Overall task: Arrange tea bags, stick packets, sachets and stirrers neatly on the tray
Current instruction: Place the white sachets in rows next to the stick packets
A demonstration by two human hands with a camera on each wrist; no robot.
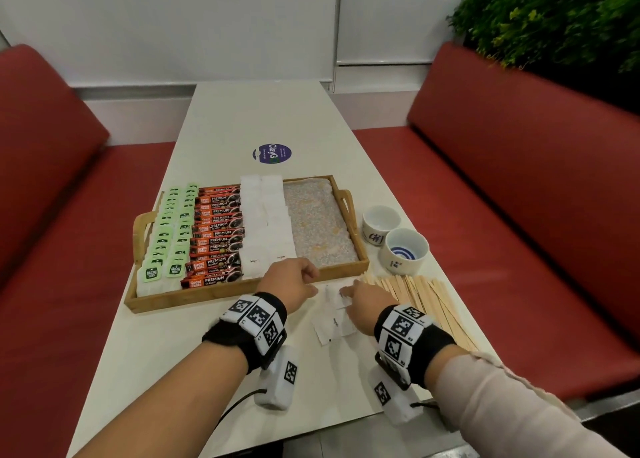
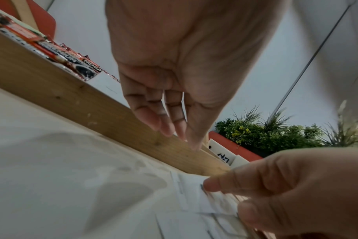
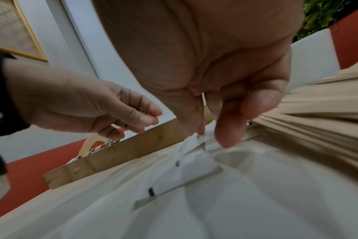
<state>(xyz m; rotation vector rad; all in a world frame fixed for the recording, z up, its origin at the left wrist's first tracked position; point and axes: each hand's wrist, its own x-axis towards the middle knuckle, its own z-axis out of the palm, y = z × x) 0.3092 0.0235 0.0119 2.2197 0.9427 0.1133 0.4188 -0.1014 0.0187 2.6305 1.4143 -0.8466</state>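
A wooden tray [image 1: 194,295] holds rows of green tea bags [image 1: 166,236], red stick packets [image 1: 218,232] and two columns of white sugar sachets [image 1: 266,222]; its right part shows bare patterned liner [image 1: 318,222]. A few loose sugar sachets [image 1: 334,322] lie on the table in front of the tray. My right hand [image 3: 213,139] pinches the top sachet [image 3: 196,168] between thumb and fingers. My left hand [image 1: 304,277] hovers over the tray's front rim [image 2: 71,97], fingers relaxed, holding nothing. Wooden stirrers [image 1: 429,302] lie fanned out to the right of my right hand.
Two white cups [image 1: 381,222] [image 1: 405,253] stand right of the tray, behind the stirrers. A round blue sticker [image 1: 272,153] is on the table beyond the tray. Red benches [image 1: 519,198] flank the white table; a green plant [image 1: 554,18] stands at the back right.
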